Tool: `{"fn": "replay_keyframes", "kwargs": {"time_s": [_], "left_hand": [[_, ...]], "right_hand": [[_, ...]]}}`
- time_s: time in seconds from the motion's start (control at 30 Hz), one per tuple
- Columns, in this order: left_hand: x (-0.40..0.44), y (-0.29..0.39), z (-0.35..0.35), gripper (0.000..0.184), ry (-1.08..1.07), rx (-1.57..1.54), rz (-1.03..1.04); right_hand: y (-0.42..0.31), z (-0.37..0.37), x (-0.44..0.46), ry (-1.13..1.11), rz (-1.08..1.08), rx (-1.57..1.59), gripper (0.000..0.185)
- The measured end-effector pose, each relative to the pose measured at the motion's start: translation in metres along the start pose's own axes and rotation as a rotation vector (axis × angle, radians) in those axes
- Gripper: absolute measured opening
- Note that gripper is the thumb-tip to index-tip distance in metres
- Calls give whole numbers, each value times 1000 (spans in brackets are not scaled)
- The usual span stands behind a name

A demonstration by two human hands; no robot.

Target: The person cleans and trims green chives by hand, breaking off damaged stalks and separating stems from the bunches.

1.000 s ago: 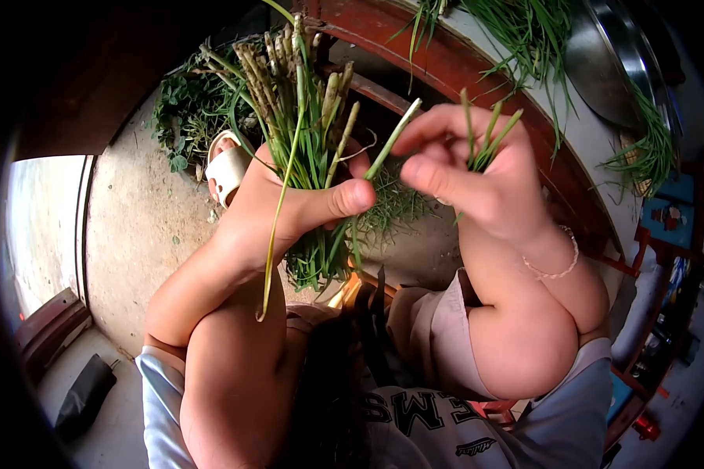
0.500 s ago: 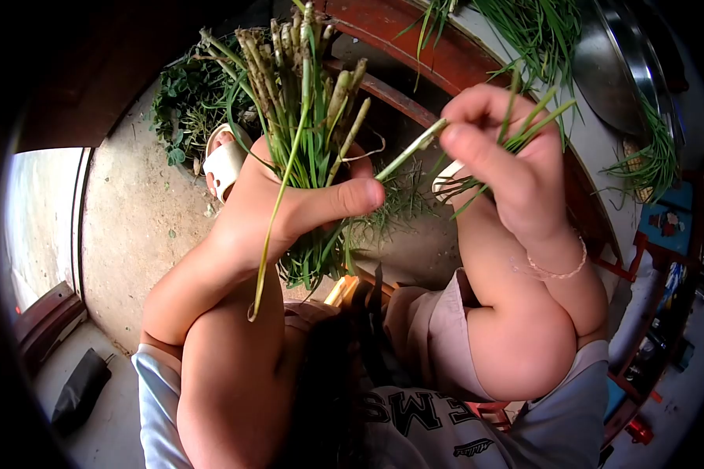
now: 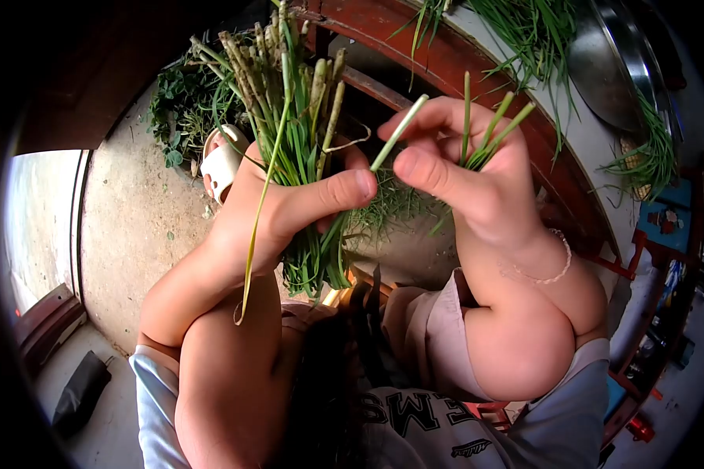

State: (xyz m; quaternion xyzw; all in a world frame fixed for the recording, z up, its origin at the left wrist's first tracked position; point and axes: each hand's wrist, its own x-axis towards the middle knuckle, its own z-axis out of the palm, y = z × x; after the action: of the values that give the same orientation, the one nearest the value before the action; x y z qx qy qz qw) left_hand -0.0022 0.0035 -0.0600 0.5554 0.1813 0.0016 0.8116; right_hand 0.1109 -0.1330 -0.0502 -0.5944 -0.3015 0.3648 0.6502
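Observation:
My left hand [image 3: 289, 207] is wrapped round a thick bunch of chives [image 3: 285, 125], their pale, soil-marked stem ends pointing up and the green leaves hanging below. A single clean whitish chive stem [image 3: 400, 133] sticks up at the tip of my left thumb. One long yellowish leaf [image 3: 262, 219] trails over the left wrist. Close on the right, my right hand [image 3: 469, 164] has a few green chive stalks [image 3: 493, 133] tucked in its curled fingers. Its thumb and forefinger are beside the single stem; whether they touch it I cannot tell.
A red wooden frame [image 3: 477, 66] edges a pale surface holding more chives [image 3: 536, 35] and a metal basin [image 3: 606, 66]. Leafy greens [image 3: 176, 113] lie on the floor near a foot in a white shoe [image 3: 223, 162]. Loose green scraps [image 3: 391, 211] lie below my hands.
My right hand has moved left, towards the left thumb. The single stem now stands more upright, its top apart from the right fingertips. The bunch has shifted slightly left and up.

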Motion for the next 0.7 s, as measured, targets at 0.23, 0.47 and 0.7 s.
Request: {"fn": "replay_keyframes", "kwargs": {"time_s": [0.23, 0.47, 0.7], "left_hand": [[-4, 5, 5, 25, 37, 74, 50], [-5, 10, 8, 20, 78, 108, 101], [-5, 10, 6, 8, 5, 123, 145]], "right_hand": [[-2, 7, -1, -19, -22, -18, 6], [5, 6, 1, 6, -152, -160, 9], [6, 5, 1, -79, -187, -79, 8]]}}
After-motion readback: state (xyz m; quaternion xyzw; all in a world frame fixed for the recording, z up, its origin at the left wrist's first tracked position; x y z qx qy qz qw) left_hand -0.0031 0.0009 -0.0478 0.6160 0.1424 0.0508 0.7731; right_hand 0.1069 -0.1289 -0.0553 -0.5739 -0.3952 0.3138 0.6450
